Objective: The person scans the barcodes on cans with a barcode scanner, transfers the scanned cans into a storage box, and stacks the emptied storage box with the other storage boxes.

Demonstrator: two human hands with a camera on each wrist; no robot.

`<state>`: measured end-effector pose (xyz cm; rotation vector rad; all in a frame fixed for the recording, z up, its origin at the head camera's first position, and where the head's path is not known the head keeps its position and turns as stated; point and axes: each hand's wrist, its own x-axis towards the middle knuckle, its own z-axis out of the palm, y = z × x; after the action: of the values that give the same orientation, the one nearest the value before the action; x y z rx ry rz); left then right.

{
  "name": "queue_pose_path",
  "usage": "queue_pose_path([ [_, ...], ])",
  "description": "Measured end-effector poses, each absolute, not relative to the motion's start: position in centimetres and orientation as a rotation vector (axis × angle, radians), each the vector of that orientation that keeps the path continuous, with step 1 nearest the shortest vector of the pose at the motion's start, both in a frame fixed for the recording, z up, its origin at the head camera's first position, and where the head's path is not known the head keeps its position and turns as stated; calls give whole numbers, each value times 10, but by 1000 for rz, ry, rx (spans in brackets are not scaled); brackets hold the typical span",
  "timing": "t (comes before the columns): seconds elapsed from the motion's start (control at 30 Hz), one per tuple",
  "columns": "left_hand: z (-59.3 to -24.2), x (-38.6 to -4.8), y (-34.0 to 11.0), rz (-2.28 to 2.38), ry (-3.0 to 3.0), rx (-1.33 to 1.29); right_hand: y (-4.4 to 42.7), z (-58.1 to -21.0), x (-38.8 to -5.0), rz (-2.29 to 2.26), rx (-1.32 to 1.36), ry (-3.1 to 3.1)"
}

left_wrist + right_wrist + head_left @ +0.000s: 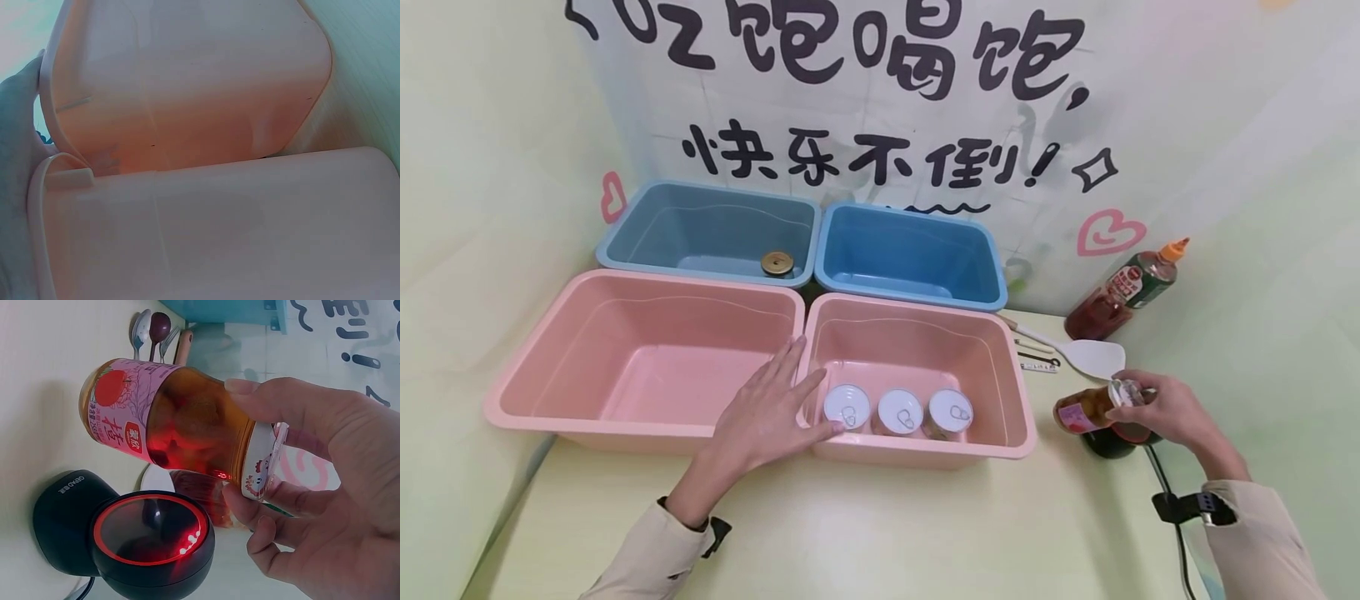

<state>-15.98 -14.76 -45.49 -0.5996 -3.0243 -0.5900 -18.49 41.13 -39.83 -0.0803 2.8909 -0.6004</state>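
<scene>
Right hand [356, 500] round a tilted jar [169, 415], perhaps of fruit [205, 415]

The left sleeve [643, 554] and right sleeve [1262, 533] are long, plain and beige. A black left wrist strap [664, 504] carries a small, angular dark fitting [719, 533]; a black right wrist strap [1223, 510] has a blocky black fitting [1167, 507] and a silvery piece [1207, 505]. The left hand [767, 408] and right hand [1172, 408] are bare.
</scene>
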Motion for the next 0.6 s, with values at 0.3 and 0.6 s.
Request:
queue_pose_path([
  [0.3,-456,-160,-147,-592,-3034,-596,407,-402,-182,-564,-88,2931],
  [0.6,-455,-162,-148,-588,-3060,-599,398,-399,-185,-484,-83,2984],
])
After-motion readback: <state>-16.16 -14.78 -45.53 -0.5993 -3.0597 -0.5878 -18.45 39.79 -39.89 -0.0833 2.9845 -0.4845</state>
